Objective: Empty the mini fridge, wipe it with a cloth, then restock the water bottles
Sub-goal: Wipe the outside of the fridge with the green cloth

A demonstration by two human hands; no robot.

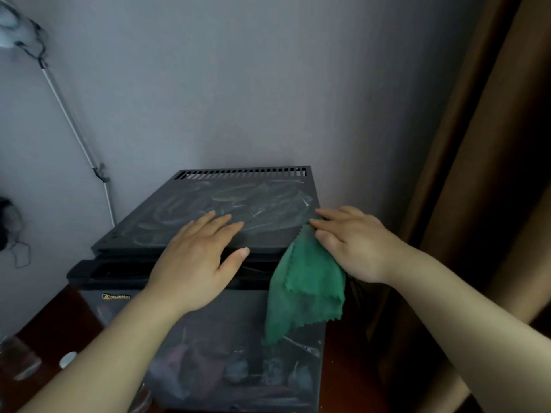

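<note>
Grey wall (268,84) fills the background, with a thin white cable (74,126) running down it at the far left. Low in the left corner, on a dark reddish wooden surface (59,317), lie some clear, blurred shapes (26,362) with a pale round cap; whether they are water bottles cannot be told.

On that same wooden surface, against the wall, stands the black mini fridge (208,338). Its door faces the camera and hides the inside, so nothing of its contents shows. The lid-like top panel (238,198) carries a row of vent slots along its back edge and pale smeared streaks across its face.

The left hand (196,257) lies palm down on the front part of the top panel, fingers straight and slightly spread, thumb reaching out along the front edge.

Right of it, the green cloth (307,287) hangs down over the upper right part of the door, its zigzag-cut edges loose. The right hand (354,245) holds the cloth's upper end at the fridge's front right corner, pinching it between thumb and fingers, the fingertips touching the top panel.

A brown curtain (477,174) hangs along the right side.
</note>
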